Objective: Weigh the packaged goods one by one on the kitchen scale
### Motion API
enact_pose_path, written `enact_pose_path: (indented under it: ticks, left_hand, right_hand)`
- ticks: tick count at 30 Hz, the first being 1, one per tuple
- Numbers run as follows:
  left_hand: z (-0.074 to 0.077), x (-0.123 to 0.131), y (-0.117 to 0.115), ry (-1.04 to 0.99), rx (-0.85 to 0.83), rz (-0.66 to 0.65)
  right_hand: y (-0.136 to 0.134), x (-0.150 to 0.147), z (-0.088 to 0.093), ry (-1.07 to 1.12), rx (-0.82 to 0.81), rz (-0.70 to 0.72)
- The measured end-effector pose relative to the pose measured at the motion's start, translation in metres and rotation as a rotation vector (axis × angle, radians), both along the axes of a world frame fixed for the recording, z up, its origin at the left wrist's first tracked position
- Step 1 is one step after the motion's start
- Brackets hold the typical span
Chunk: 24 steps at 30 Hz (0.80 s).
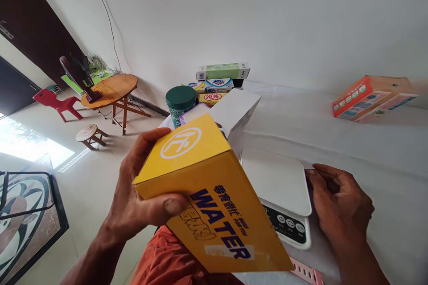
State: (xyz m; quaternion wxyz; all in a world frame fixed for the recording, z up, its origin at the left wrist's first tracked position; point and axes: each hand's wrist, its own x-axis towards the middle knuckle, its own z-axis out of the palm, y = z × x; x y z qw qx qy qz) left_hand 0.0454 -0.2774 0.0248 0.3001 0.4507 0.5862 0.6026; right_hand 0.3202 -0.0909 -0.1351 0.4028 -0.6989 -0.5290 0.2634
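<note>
Yellow cardboard box (217,196) printed "WATER" fills the lower centre of the frame, tilted, its end with the white round logo toward the upper left and its lower corner reaching lower right. The left hand (142,187) holds it by the upper-left end, spread about the box's width: thumb pressed flat on the lettered face, fingers around the far side, mostly hidden.

Right of centre, the right hand (337,205) is at the right edge of a white kitchen scale (276,176), fingers partly curled; I cannot tell whether it grips that edge. The yellow box overlaps the scale's left part in view, leaving much of the pale platform and several round buttons showing. A pink strap (309,274) emerges from under the box's lower corner at the bottom edge.

Behind the yellow box, a white box (236,107), a green-lidded canister (180,100) and stacked small cartons (219,84) crowd the upper centre, limiting room there. An orange box (371,98) sits at the upper right, well apart from the right hand, with open white-covered bench (394,178) between. Left of the left hand lies open tiled floor (87,196), with a low wooden stool (88,133) farther up the frame.
</note>
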Motion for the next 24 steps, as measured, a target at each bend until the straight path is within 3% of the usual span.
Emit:
enact_pose_path:
  ticks: [7,24]
  left_hand:
    - [-0.006,-0.002,0.008,0.001,-0.022,-0.004]
    - [-0.019,-0.005,0.024,-0.115,-0.063,-0.008]
  right_hand:
    - [0.002,0.003,-0.008,-0.046,0.017,-0.02]
    - [0.001,-0.006,0.001,-0.049,-0.001,-0.05]
